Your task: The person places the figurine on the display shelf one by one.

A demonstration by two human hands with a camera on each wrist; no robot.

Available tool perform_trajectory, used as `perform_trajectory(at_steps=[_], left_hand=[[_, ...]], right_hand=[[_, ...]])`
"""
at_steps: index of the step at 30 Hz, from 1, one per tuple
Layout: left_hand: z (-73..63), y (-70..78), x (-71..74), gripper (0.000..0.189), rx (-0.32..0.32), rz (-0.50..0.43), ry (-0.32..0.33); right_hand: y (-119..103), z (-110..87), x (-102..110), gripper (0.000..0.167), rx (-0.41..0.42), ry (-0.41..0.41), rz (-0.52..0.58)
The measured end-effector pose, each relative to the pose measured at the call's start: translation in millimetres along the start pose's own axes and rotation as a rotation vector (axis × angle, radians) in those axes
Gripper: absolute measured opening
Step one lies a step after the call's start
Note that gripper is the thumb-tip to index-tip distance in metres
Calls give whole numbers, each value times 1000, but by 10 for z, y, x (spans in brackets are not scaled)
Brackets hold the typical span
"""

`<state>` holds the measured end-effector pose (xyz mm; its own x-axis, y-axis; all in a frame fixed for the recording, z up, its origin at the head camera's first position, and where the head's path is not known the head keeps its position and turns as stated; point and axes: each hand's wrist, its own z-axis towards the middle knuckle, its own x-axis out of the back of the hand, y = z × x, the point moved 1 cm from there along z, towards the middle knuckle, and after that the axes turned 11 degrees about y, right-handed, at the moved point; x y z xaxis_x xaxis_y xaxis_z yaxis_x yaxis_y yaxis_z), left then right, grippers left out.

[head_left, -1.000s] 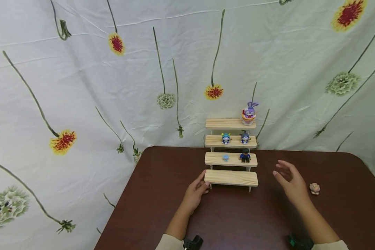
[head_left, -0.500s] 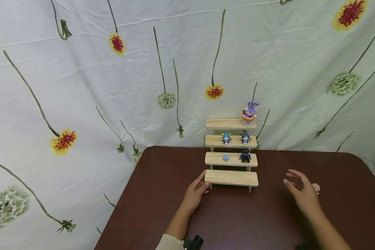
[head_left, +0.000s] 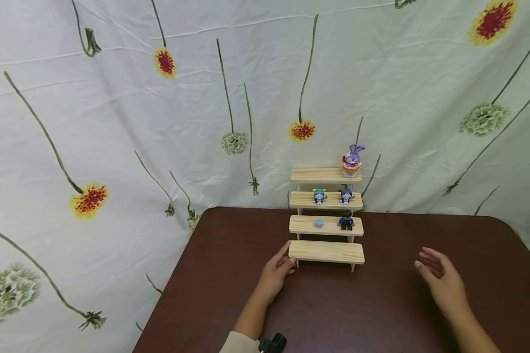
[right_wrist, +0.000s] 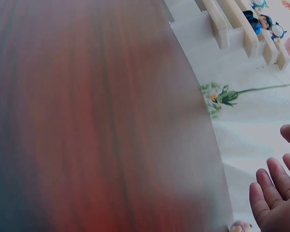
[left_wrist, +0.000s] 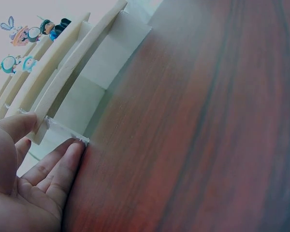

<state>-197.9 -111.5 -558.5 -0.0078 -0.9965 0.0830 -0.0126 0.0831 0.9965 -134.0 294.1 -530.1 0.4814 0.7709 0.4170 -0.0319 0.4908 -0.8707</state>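
Note:
A four-tier wooden display stand (head_left: pixel 327 250) stands at the back of the table. My left hand (head_left: pixel 272 279) holds the left end of its lowest tier; in the left wrist view the thumb (left_wrist: pixel 24 124) lies against the plank's end and other fingers reach the white leg below. My right hand (head_left: pixel 446 282) hovers over the table to the right, palm turned inward, fingers loosely bent, holding nothing. A small pinkish figurine (right_wrist: pixel 240 226) shows partly at the bottom of the right wrist view, near that hand; the hand hides it in the head view.
The top tier carries a purple rabbit figurine (head_left: pixel 351 161). Below it stand a blue-hatted figurine (head_left: pixel 319 196) and a grey-hatted one (head_left: pixel 346 195). The second-lowest tier bears a small light-blue figurine (head_left: pixel 319 223) and a black-haired figure (head_left: pixel 346 220). A flower-patterned cloth (head_left: pixel 265 98) hangs behind.
My right hand has moved right and toward the near side, coming to cover the small pinkish figurine in the head view. The left hand and the stand have stayed in place.

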Motion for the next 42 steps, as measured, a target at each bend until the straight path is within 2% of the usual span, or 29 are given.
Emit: perform_trajectory(at_steps=[5,12,17,25,31,42], left_hand=[[-8,4,-4,57,2,-6,7],[-9,9,-1,58,1,2,3],[-8,3,2,58,-8,4,6],[-8,10,2,59,-12,4,5],[-10,20,8,59,-13,10,3],[-11,26,3,59,-4,9,3]], right_hand=[[41,-13,88,58,-34,18,-32],[92,2,179,55,-44,93,-44],[126,24,245,56,-119,115,-52],[200,90,333,66,-196,119,-158],[244,154,361,73,-249,70,-222],[311,228,398,81,-320,-92,-219]])
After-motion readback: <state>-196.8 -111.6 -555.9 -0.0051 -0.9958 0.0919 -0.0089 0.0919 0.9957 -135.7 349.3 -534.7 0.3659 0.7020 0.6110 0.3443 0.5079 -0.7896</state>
